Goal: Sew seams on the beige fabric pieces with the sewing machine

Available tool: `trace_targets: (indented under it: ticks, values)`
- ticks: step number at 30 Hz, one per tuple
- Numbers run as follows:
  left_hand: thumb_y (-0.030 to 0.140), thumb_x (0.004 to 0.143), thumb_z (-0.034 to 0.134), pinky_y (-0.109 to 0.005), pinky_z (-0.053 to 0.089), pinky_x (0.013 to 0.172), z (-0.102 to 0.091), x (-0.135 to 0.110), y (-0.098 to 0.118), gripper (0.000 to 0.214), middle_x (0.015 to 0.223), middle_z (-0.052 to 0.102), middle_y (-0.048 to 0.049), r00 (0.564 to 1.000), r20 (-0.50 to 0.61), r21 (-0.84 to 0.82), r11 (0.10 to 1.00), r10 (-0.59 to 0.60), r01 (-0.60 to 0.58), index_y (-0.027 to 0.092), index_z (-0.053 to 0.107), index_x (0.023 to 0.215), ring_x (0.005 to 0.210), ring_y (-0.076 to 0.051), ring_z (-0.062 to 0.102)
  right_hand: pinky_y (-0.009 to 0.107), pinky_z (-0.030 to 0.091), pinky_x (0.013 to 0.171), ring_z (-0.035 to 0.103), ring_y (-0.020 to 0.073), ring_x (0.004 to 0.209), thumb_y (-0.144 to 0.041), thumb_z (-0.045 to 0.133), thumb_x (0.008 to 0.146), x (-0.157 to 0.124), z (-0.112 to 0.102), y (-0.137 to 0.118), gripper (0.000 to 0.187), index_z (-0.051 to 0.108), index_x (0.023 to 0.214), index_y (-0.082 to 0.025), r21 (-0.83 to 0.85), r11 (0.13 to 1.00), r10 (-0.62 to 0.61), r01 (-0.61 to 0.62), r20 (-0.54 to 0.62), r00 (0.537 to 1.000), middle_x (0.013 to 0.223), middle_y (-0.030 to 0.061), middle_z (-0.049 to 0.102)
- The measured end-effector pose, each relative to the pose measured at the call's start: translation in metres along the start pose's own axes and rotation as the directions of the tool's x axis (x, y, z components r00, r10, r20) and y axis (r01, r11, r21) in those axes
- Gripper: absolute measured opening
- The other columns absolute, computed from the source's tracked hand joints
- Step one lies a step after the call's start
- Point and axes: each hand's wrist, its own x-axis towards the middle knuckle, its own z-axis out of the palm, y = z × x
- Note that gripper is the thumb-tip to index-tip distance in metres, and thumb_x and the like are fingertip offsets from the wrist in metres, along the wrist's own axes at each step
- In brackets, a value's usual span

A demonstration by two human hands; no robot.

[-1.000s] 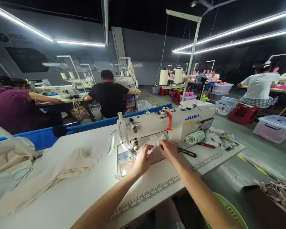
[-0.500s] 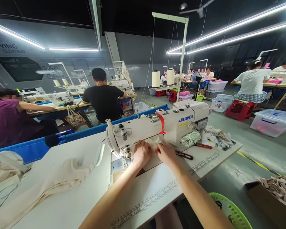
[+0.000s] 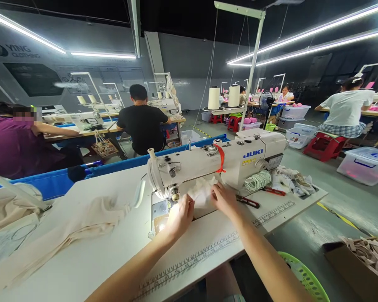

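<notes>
A pale, thin piece of fabric [image 3: 203, 188] lies bunched under the arm of the white sewing machine [image 3: 195, 163]. My left hand [image 3: 180, 214] is closed, its fingers pinched at the fabric's left edge, just right of the needle area. At the fabric's right side, my right hand [image 3: 223, 199] pinches it with curled fingers. Both hands rest low over the machine bed, a short gap apart. What lies under the left fingers is hidden. A red ribbon [image 3: 221, 158] is tied round the machine arm above the fabric.
Cream cloth [image 3: 82, 222] spreads over the table's left. Right of my hands are red-handled snips [image 3: 248, 201], a coil of pale cord [image 3: 257, 180] and fabric scraps [image 3: 291, 180]. A green basket [image 3: 305, 277] and a box of strips [image 3: 359, 260] stand below. Several people sit at other machines.
My left hand has moved down and towards the needle, away from my right hand, so more fabric shows between them. The whole view has shifted slightly.
</notes>
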Motion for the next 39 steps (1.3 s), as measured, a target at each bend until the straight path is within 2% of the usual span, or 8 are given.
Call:
trace_targets:
  ticks: [3, 9, 16, 20, 25, 28, 34, 39]
  values:
    - [0.032, 0.098, 0.03, -0.027, 0.042, 0.057, -0.026, -0.038, -0.018, 0.019, 0.054, 0.058, 0.0039, 0.994, 0.038, -0.082, 0.991, -0.105, 0.108, 0.026, 0.039, 0.083, 0.052, -0.018, 0.06, 0.029, 0.037, 0.062, 0.065, 0.019, 0.083, -0.017, 0.052, 0.094, 0.001, -0.001, -0.001, 0.015, 0.065, 0.102, -0.019, -0.017, 1.0, -0.014, 0.014, -0.022, 1.0, 0.106, 0.0066, 0.067]
    - [0.031, 0.096, 0.034, -0.028, 0.035, 0.058, -0.085, -0.079, -0.059, 0.021, 0.076, 0.069, -0.0014, 0.909, 0.009, 0.29, 0.871, -0.416, 0.396, 0.024, 0.049, 0.083, 0.07, -0.022, 0.065, 0.036, 0.042, 0.093, 0.055, 0.0284, 0.116, -0.019, 0.052, 0.096, 0.031, -0.004, -0.009, 0.022, 0.067, 0.112, -0.019, -0.042, 0.996, -0.085, 0.082, -0.092, 0.992, 0.118, 0.0124, 0.066]
    - [0.023, 0.099, 0.036, -0.03, 0.036, 0.065, -0.098, -0.086, -0.063, 0.019, 0.086, 0.073, -0.0062, 0.826, 0.059, 0.432, 0.76, -0.561, 0.486, 0.021, 0.055, 0.096, 0.081, -0.025, 0.069, 0.038, 0.043, 0.095, 0.06, 0.0268, 0.112, -0.025, 0.052, 0.098, 0.06, 0.023, -0.017, 0.028, 0.066, 0.122, -0.021, -0.002, 0.99, -0.141, 0.141, -0.042, 0.989, 0.125, 0.0102, 0.066]
    - [0.029, 0.099, 0.042, -0.03, 0.04, 0.066, -0.108, -0.094, -0.077, 0.017, 0.085, 0.072, -0.0045, 0.862, 0.087, 0.32, 0.833, -0.499, 0.45, 0.021, 0.055, 0.107, 0.08, -0.024, 0.069, 0.039, 0.046, 0.093, 0.06, 0.0282, 0.113, -0.025, 0.049, 0.098, 0.054, 0.042, -0.006, 0.031, 0.067, 0.123, -0.022, -0.017, 0.972, -0.236, 0.236, -0.106, 0.966, 0.124, 0.0114, 0.066]
    - [0.025, 0.094, 0.041, -0.031, 0.047, 0.073, -0.147, -0.096, -0.129, 0.02, 0.113, 0.068, -0.0089, 0.947, -0.093, 0.254, 0.912, -0.308, 0.321, 0.021, 0.059, 0.101, 0.091, -0.022, 0.067, 0.041, 0.048, 0.093, 0.06, 0.0291, 0.112, -0.026, 0.046, 0.098, 0.047, 0.049, -0.001, 0.035, 0.066, 0.126, -0.021, -0.06, 0.957, -0.289, 0.284, -0.128, 0.949, 0.122, 0.0129, 0.066]
    - [0.026, 0.087, 0.053, -0.036, 0.049, 0.082, -0.169, -0.087, -0.152, 0.013, 0.109, 0.07, -0.0084, 0.972, -0.025, 0.326, 0.917, -0.234, 0.229, 0.022, 0.063, 0.094, 0.106, -0.028, 0.061, 0.046, 0.043, 0.101, 0.056, 0.0314, 0.118, -0.025, 0.047, 0.097, 0.047, 0.043, -0.006, 0.034, 0.068, 0.123, -0.02, -0.084, 0.957, -0.289, 0.278, -0.192, 0.938, 0.123, 0.0144, 0.066]
    - [0.022, 0.081, 0.058, -0.039, 0.047, 0.083, -0.186, -0.077, -0.158, 0.003, 0.091, 0.071, -0.0071, 0.976, 0.094, 0.39, 0.91, -0.195, 0.144, 0.022, 0.061, 0.079, 0.098, -0.029, 0.06, 0.049, 0.037, 0.103, 0.057, 0.032, 0.113, -0.022, 0.046, 0.095, 0.032, 0.014, -0.024, 0.031, 0.067, 0.116, -0.017, -0.064, 0.953, -0.3, 0.296, -0.319, 0.899, 0.118, 0.0155, 0.068]
    - [0.028, 0.088, 0.046, -0.037, 0.045, 0.078, -0.191, -0.083, -0.161, 0.021, 0.077, 0.07, -0.0054, 0.997, 0.021, 0.328, 0.942, -0.078, 0.067, 0.023, 0.058, 0.072, 0.083, -0.026, 0.061, 0.035, 0.047, 0.078, 0.063, 0.0218, 0.086, -0.019, 0.039, 0.099, -0.02, 0.0, -0.067, 0.029, 0.065, 0.111, -0.019, 0.238, 0.856, -0.431, 0.46, -0.165, 0.887, 0.104, 0.0094, 0.069]
